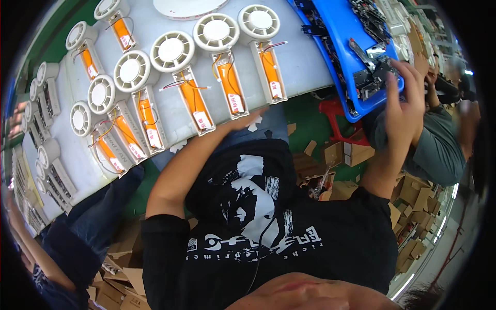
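Note:
My right hand (pixel 405 98) is over the near end of a blue plastic tray (pixel 371 107) at the upper right. Its thumb and forefinger close on a small black part (pixel 383 71) among other dark parts. My left hand (pixel 250 120) is low at the table's near edge, its fingers mostly hidden. Above it lie white handheld fans (pixel 268 64) in rows, their round grilles away from me. Their handles are uncovered, showing orange batteries (pixel 226 88) with white labels and thin loose wires. The fan (pixel 194 101) left of centre has wire ends sticking out sideways.
A white table (pixel 305 67) carries the fans, with more fan bodies (pixel 51 170) at the left. A round white disc (pixel 190 6) lies at the far edge. Other people sit at both sides. Behind me are cardboard boxes (pixel 413 191) and a red stool (pixel 338 121).

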Motion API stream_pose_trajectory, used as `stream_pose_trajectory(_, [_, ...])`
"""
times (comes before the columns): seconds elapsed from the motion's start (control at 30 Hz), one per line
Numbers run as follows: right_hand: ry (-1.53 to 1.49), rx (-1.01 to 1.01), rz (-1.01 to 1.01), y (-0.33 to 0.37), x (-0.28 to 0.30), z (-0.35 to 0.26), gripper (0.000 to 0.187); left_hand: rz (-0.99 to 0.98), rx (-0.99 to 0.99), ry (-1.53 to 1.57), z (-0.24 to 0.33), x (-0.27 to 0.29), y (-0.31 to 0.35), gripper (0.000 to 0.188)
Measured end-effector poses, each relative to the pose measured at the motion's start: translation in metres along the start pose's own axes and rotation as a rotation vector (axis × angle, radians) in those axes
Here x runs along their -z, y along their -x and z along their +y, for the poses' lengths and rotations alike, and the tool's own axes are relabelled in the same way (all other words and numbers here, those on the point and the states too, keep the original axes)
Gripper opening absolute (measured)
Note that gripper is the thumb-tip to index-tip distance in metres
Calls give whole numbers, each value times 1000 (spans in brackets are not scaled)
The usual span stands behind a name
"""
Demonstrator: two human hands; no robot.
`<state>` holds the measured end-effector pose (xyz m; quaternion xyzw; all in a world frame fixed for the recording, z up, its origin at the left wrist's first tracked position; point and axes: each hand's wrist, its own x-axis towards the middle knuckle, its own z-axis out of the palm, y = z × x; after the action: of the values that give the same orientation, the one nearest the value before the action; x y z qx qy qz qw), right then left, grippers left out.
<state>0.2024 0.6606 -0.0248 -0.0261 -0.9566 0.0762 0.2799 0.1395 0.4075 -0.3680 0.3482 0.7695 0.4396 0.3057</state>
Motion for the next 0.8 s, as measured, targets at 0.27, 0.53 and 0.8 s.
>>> stream_pose_trajectory(0.27, [171,88,-356,-29,-25,-4,30,15,-81,-138,-6,36,38,44])
stream_pose_trajectory(0.53, [73,55,-382,-47,-34,17,27,-17,-421,-196,76,51,83,20])
stream_pose_trajectory(0.8, [-523,104,482,-13,-50,-62,39,524,-821,153,187,92,123,31])
